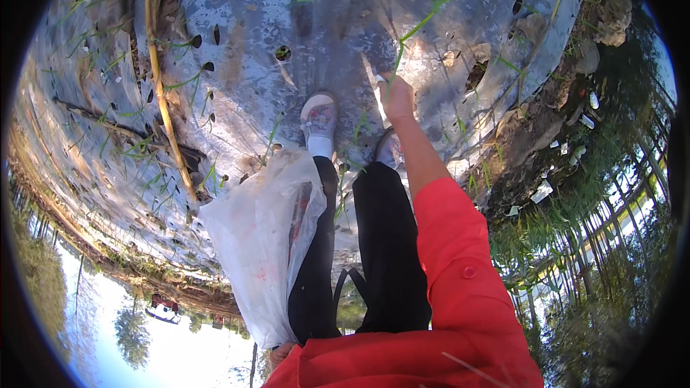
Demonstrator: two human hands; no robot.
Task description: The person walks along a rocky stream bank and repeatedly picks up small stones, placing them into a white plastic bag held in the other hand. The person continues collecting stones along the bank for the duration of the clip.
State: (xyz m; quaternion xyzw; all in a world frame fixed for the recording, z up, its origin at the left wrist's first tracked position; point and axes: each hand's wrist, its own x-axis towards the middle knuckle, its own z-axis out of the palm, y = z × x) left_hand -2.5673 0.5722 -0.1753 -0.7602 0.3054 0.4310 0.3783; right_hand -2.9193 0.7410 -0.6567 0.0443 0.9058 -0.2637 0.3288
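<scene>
My right hand (pixel 398 99) is closed around the lower end of a green shoot (pixel 400 46). The shoot's long narrow leaf reaches up and to the right, above the plastic film (pixel 345 59) on the ground. A small white thing shows at my fingertips, too small to make out. At the bottom of the view, partly hidden by the red top, my left hand (pixel 281 354) grips the gathered end of a white plastic bag (pixel 264 237). The bag hangs beside my left leg, and reddish patches show on it.
Both shoes (pixel 319 113) stand on the film, which has several dark holes (pixel 282 53) and thin green shoots. A dry stalk (pixel 160 91) lies at the left. On the right, a soil edge (pixel 531 129) borders scattered white scraps (pixel 541 192) and taller plants.
</scene>
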